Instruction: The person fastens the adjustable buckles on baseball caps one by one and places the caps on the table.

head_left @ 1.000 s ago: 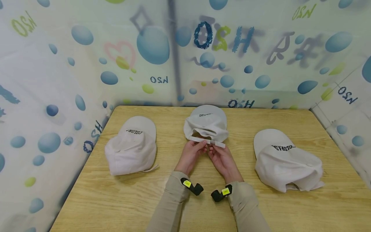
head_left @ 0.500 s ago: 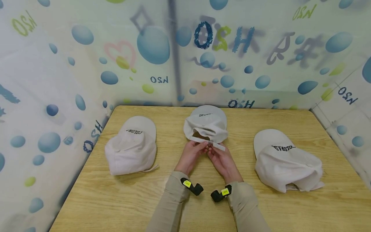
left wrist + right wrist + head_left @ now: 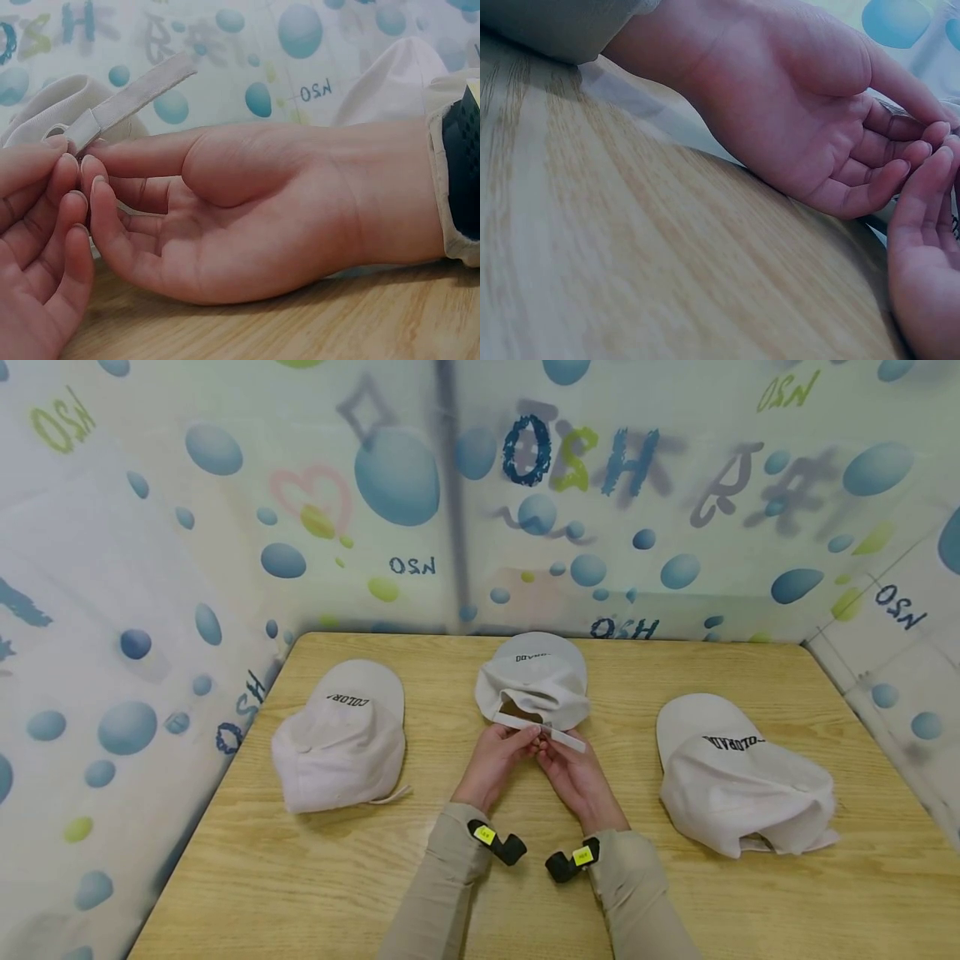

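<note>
A white baseball cap [image 3: 532,672] with dark lettering lies at the back middle of the table, its rear opening towards me. My left hand [image 3: 493,764] pinches the cap's back strap [image 3: 567,740], thumb on top. Beside it, my right hand [image 3: 580,783] pinches the same strap near its middle, and the fingertips of both hands meet there. In the left wrist view, the strap's loose end [image 3: 146,90] sticks out past a narrow band, next to a ring-like opening. Fingers partly hide the join.
A second white cap [image 3: 341,743] lies on the left of the wooden table [image 3: 300,893], and a third cap [image 3: 742,777] on the right. Behind the table hangs a patterned sheet [image 3: 495,543]. Each wrist carries a small black camera.
The strap has tilted slightly, its right end now lower and a little further right. More of the brown inside shows through the cap's opening. The hands have barely moved.
</note>
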The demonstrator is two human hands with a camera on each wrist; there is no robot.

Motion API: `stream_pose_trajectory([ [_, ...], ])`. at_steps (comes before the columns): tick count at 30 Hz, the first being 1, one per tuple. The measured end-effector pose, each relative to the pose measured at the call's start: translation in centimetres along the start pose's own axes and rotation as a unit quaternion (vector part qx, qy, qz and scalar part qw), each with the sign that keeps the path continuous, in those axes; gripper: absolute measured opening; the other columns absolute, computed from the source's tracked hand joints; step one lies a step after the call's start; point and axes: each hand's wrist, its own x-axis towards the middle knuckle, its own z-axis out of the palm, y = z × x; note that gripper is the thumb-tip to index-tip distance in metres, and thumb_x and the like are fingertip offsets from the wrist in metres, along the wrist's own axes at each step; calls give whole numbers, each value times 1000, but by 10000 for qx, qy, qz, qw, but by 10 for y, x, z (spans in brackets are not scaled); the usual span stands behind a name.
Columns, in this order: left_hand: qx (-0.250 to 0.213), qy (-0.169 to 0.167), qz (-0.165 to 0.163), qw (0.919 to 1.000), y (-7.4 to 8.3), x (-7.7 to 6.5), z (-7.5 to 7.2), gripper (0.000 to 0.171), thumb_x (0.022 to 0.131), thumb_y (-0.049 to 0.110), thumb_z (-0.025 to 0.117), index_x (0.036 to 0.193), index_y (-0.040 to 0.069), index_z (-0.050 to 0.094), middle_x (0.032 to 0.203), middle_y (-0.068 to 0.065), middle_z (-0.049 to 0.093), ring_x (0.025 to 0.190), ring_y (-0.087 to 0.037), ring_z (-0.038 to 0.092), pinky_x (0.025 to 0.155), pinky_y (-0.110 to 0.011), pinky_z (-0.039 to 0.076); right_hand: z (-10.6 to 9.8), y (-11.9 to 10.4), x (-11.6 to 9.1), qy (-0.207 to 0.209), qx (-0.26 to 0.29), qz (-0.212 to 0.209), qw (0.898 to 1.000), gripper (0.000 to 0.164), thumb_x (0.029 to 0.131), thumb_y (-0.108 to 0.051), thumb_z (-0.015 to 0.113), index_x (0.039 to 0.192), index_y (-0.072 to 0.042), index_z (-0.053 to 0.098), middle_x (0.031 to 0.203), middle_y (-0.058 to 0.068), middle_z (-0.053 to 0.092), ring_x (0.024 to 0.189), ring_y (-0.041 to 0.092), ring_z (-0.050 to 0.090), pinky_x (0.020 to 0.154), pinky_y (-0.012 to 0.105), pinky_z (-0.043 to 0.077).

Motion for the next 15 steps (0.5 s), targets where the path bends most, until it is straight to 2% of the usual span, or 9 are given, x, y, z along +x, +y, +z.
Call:
stream_pose_trajectory([
  [7,3,-11,-25,10000,0,0,0,7,83,14,64,86,8,62,80,-1,60,71,-11,55,67,-23,46,1,-1,-1,135,85,105,9998,10,90,-4,51,98,-4,57,92,5,59,80,13,56,73,21,47],
  [15,-216,111,-89,9997,1,0,-1,11,83,14,64,90,7,58,79,-3,59,69,-11,56,67,-24,47,1,-1,0,143,191,37,9997,13,91,-4,48,94,-5,61,88,4,60,75,11,56,72,22,47],
])
